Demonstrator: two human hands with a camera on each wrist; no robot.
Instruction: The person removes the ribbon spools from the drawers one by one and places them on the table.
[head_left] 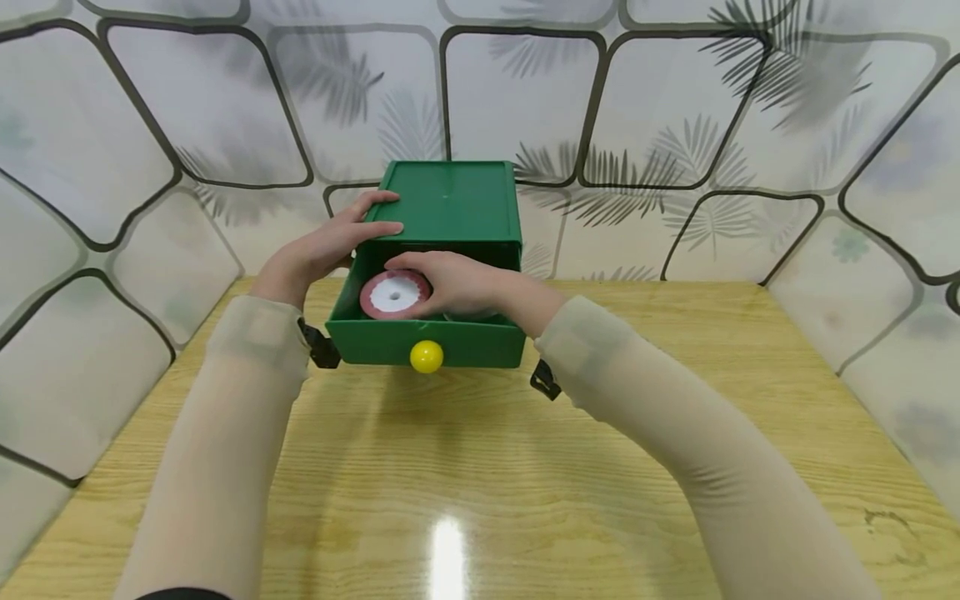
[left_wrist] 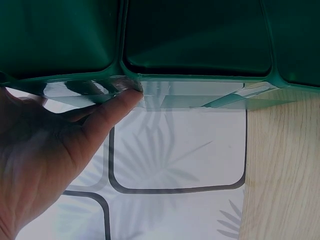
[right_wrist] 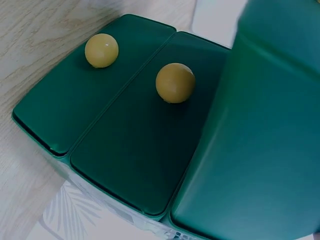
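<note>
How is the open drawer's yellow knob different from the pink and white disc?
The yellow knob is ball-shaped; the pink and white disc looks flat. The disc looks wider than the knob. The knob sits on the front of the green drawer, while the right hand holds the disc. Both look round.

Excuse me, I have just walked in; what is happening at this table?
A person's right hand grips a round pink-and-white spool within the pulled-out top drawer of a green plastic cabinet. Whether the spool touches the drawer's bottom cannot be seen. Their left hand rests against the cabinet's upper left edge. Both lower drawers, with round yellow knobs, are shut.
</note>
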